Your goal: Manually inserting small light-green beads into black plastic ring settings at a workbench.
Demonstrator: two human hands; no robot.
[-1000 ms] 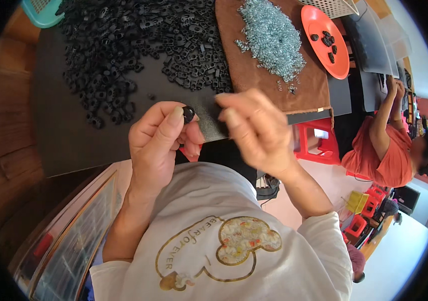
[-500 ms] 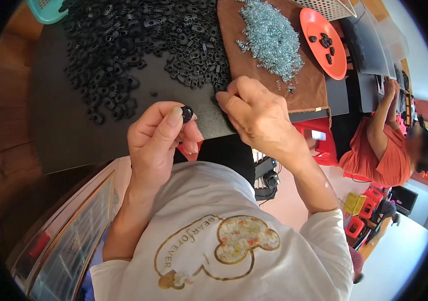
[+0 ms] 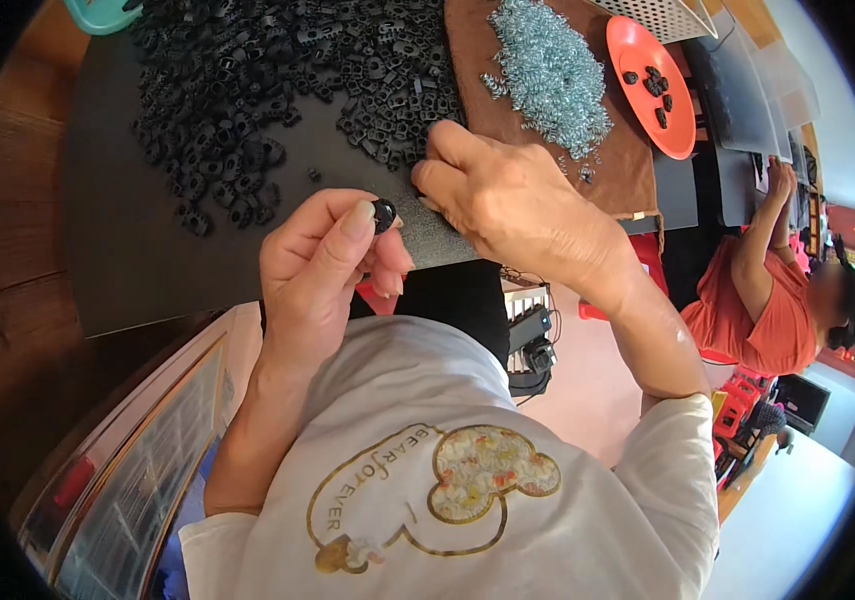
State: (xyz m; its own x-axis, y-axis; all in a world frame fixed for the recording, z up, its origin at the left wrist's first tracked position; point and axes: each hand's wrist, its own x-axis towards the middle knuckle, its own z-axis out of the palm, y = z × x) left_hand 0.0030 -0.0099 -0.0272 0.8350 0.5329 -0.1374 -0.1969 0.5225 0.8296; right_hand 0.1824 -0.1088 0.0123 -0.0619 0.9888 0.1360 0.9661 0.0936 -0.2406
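Observation:
Between thumb and fingers of my left hand (image 3: 317, 265) is a small round black plastic part (image 3: 384, 215), held above the table's near edge. My right hand (image 3: 507, 195) is up and to the right of it, with thumb and forefinger pinched at the lower right edge of a large pile of black plastic parts (image 3: 387, 85). Whatever is in that pinch, if anything, is hidden by the fingers. The piled pieces are small, many with holes through them. One loose black piece (image 3: 314, 174) lies apart on the dark table (image 3: 147, 270).
Beyond my right hand, a heap of small silvery springs (image 3: 552, 80) lies on a brown cloth (image 3: 627, 170). An orange-red plate (image 3: 682, 130) holds several black pieces. A teal basin (image 3: 102, 14) sits far left, a white perforated basket (image 3: 657, 18) far right. A co-worker (image 3: 752, 300) sits at right.
My right hand has shifted a little left and away from me, its fingertips now at the pile's edge. My left hand keeps its hold on the black part, nearly in place.

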